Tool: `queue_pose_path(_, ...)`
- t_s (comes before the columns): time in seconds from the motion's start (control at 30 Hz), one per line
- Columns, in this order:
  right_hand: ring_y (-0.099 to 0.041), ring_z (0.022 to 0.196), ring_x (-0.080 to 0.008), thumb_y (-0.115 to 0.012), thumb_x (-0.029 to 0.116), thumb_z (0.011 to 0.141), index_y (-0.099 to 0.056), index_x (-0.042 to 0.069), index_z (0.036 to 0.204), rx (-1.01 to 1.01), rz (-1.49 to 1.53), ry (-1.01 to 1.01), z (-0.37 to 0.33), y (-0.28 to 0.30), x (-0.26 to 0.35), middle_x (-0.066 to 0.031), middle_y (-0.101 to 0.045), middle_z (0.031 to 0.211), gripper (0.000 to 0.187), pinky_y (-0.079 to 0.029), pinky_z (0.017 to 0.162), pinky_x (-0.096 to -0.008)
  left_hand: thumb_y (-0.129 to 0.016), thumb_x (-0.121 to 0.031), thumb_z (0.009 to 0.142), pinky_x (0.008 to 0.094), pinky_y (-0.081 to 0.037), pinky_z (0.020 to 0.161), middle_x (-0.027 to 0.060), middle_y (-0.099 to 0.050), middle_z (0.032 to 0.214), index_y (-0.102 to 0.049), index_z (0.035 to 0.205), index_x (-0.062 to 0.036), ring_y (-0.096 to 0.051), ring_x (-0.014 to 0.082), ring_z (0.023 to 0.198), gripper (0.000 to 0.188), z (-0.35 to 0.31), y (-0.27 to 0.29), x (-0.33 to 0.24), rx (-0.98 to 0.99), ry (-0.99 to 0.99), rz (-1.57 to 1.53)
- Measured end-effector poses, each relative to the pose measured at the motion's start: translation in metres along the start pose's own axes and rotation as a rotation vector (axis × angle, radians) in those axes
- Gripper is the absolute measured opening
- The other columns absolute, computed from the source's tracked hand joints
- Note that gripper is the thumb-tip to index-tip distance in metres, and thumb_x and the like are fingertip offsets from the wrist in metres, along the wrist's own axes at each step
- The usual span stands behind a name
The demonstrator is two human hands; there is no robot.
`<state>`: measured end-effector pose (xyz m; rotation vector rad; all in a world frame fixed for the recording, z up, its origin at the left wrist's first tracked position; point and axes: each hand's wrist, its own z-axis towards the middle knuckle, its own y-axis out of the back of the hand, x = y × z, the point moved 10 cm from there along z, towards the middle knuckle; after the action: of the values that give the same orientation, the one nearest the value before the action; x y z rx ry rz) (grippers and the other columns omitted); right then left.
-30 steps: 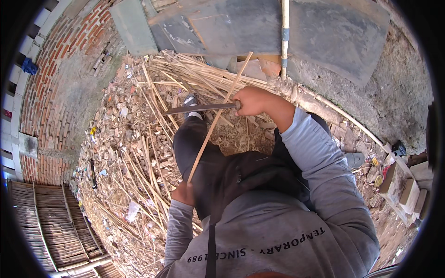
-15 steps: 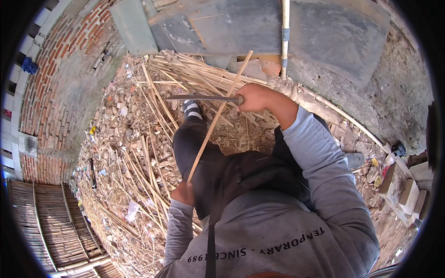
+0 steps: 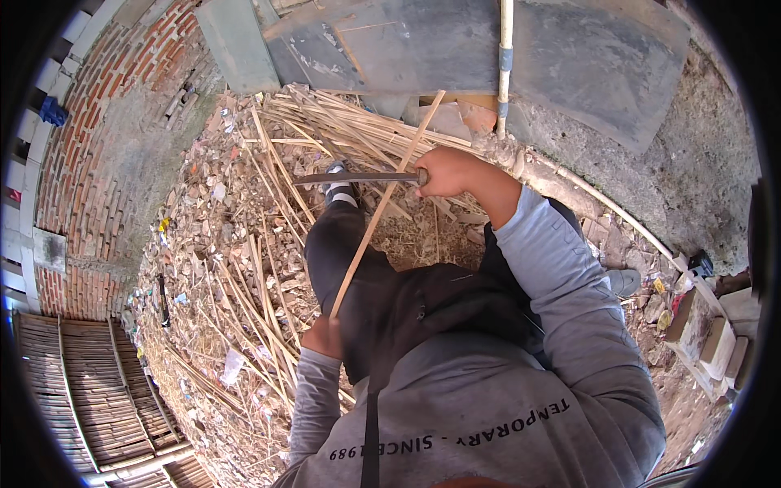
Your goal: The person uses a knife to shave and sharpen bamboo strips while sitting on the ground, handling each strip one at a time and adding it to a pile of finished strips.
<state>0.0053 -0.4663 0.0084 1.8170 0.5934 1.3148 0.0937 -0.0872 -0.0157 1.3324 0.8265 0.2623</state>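
Observation:
My right hand (image 3: pixel 447 172) is wrapped round the handle of a long-bladed knife (image 3: pixel 350 177), a machete by its shape, whose dark blade points left. A pale wooden strip (image 3: pixel 366 236), perhaps split bamboo, slants from my left hand (image 3: pixel 322 337) up past the blade, meeting it close to the handle. My left hand grips the strip's near end beside my left thigh, its fingers partly hidden. Past the blade lies a pile of similar strips (image 3: pixel 358 122), and more loose strips (image 3: pixel 260 301) are scattered left of my leg.
Rubble and litter (image 3: pixel 187 268) cover the ground. A brick wall (image 3: pixel 98 179) rises on the left, above a slatted bamboo panel (image 3: pixel 81 390). Grey boards (image 3: pixel 423 49) lean at the back beside an upright pipe (image 3: pixel 505 65). Wooden blocks (image 3: pixel 717 346) stand at the right.
The view has shifted very slightly. Both hands, the strip and the machete stay in nearly the same places, with the blade turned a little so more of its face shows.

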Motion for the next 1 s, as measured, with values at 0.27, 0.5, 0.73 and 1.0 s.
queue_pose_path(0.27,-0.064,0.092,-0.0342,-0.075,0.031,0.073,-0.067,0.007,0.103,-0.008,-0.023,0.031,-0.010,0.012,0.011,-0.0167,-0.067,0.093,0.039,-0.050,0.079,-0.0430,-0.046,-0.036,0.094,0.0550,-0.045,0.058,0.0265,-0.059,0.066,-0.055,0.084,-0.0051,-0.059,0.0485,0.064,0.034,0.000,0.002,-0.002,-0.009,-0.016,-0.026)
queue_pose_path(0.5,-0.064,0.092,-0.0350,-0.073,0.033,0.071,-0.067,0.004,0.101,-0.192,0.009,-0.080,0.005,0.026,-0.046,-0.0172,-0.067,0.095,0.042,-0.050,0.078,-0.0427,-0.047,-0.035,0.094,0.0541,-0.045,0.057,0.0258,-0.058,0.065,-0.053,0.081,-0.0049,-0.058,0.0482,0.063,0.033,0.003,0.003,-0.007,-0.007,-0.023,-0.022)
queue_pose_path(0.73,-0.064,0.088,-0.0358,-0.074,0.030,0.073,-0.067,0.005,0.104,0.025,-0.057,0.084,-0.011,0.001,0.015,-0.0197,-0.067,0.091,0.041,-0.050,0.077,-0.0428,-0.045,-0.040,0.096,0.0508,-0.044,0.059,0.0258,-0.057,0.068,-0.054,0.081,-0.0031,-0.059,0.0471,0.068,0.041,0.001,0.002,-0.001,0.042,0.006,-0.022)
queue_pose_path(1.0,-0.064,0.089,-0.0338,-0.073,0.030,0.071,-0.067,0.007,0.104,-0.109,0.007,0.005,-0.002,0.016,-0.013,-0.0165,-0.068,0.090,0.041,-0.050,0.077,-0.0435,-0.046,-0.038,0.095,0.0528,-0.046,0.061,0.0263,-0.059,0.069,-0.055,0.083,-0.0043,-0.059,0.0485,0.069,0.037,0.003,-0.002,0.005,0.055,0.009,-0.042)
